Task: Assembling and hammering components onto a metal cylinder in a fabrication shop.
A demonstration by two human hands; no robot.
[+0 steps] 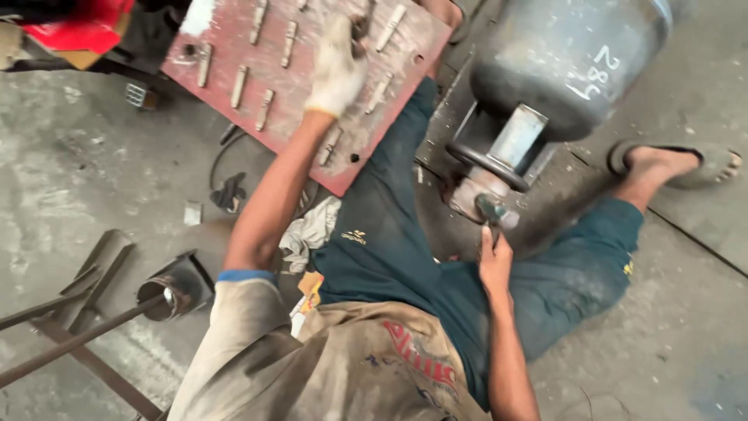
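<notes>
Gloved left hand [336,66], top centre, grasps a metal piece [360,31] on the red plate [312,148]. Right hand [494,261], centre, clenches a dark tool [489,209] beside the grey cylinder [569,62]. Lift the piece straight off; keep the tool steady.

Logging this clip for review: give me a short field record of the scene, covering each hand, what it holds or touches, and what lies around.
setting: concrete workshop floor, person seated on it
left hand: gloved left hand reaching onto the red metal plate, on a small metal piece
plate contents: rows of small metal pieces
right hand: bare right hand gripping a dark tool, fingers closed round it
nearby: grey gas cylinder lying on its side beside the tool
also: metal frame at lower left, sandal on one foot
</notes>
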